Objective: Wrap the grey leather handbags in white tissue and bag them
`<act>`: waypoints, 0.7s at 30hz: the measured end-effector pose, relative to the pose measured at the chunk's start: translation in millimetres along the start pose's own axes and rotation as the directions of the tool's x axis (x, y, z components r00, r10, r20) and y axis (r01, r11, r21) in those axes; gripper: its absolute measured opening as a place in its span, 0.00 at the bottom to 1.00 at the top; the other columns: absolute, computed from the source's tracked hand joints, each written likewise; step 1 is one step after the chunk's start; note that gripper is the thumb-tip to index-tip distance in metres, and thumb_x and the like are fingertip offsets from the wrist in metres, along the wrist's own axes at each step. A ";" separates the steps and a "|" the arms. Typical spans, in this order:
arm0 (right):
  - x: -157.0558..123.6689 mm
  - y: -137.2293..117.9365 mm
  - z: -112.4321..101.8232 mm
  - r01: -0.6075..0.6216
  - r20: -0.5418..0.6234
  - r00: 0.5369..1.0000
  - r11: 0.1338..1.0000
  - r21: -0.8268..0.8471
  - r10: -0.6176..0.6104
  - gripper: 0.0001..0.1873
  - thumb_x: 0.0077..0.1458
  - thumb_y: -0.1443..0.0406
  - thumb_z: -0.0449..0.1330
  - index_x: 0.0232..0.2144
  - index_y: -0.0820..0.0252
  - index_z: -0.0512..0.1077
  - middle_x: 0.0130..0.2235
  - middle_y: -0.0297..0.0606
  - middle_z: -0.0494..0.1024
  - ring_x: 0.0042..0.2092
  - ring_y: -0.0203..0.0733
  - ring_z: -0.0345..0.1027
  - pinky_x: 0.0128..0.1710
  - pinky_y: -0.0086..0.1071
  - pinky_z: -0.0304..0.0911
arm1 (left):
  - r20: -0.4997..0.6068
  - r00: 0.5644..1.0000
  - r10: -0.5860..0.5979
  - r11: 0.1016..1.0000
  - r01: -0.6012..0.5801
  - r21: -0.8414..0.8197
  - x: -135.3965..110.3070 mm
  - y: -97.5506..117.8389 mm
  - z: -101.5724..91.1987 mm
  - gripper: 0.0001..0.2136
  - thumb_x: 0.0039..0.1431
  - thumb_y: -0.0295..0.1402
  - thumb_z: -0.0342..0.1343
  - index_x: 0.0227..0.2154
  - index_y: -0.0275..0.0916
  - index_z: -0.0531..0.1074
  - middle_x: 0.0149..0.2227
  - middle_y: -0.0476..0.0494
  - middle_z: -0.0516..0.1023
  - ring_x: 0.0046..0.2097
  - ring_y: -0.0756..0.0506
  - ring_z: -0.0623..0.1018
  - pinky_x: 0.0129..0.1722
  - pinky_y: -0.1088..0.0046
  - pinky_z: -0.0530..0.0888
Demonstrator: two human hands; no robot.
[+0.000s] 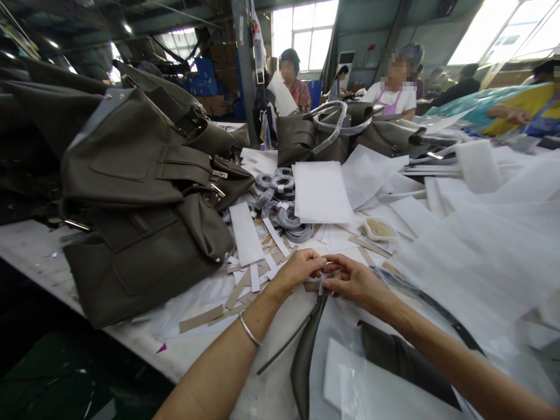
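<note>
My left hand (306,267) and my right hand (352,279) meet above the table, thumbs and fingers pinched together. Between and just under the fingertips shows a small grey-brown strip (311,286) with a pale piece beside it; the exact hold is hidden by the fingers. A thin dark strap (291,339) runs down to the left from below the hands. Right under them lies a dark olive bag (303,364), partly covered by clear film and a white foam sheet (376,388). A wrapped handle (431,303) curves behind my right forearm.
Finished olive bags (126,157) are piled at the left. Beyond my hands lie coiled grey wrapped cords (286,216), white foam sheets (324,189), card strips (245,286) and a small plastic tub (380,228). Foam sheets heap at the right. Several people work across the table.
</note>
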State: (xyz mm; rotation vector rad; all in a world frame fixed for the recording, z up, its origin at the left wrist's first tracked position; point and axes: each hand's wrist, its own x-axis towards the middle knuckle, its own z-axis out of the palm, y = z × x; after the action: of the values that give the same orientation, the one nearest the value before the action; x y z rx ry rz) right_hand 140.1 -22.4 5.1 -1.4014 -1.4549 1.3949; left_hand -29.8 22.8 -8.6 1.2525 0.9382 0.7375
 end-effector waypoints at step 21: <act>21.5 -8.4 4.0 -0.210 0.002 0.977 0.963 0.171 0.213 0.22 0.34 0.60 0.74 0.30 0.59 0.68 0.18 0.28 0.74 0.18 0.35 0.67 0.16 0.25 0.64 | -0.061 0.998 0.017 0.999 -0.019 -0.027 0.9 -1.3 -0.4 0.20 0.43 0.49 0.66 0.25 0.34 0.74 0.25 0.49 0.71 0.24 0.53 0.69 0.23 0.78 0.64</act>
State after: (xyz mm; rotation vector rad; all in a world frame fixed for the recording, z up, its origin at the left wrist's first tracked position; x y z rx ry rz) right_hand 130.1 -1.4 8.1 -1.4866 -1.1711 1.5962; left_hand -29.8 23.5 -10.1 1.2220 0.9646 0.8043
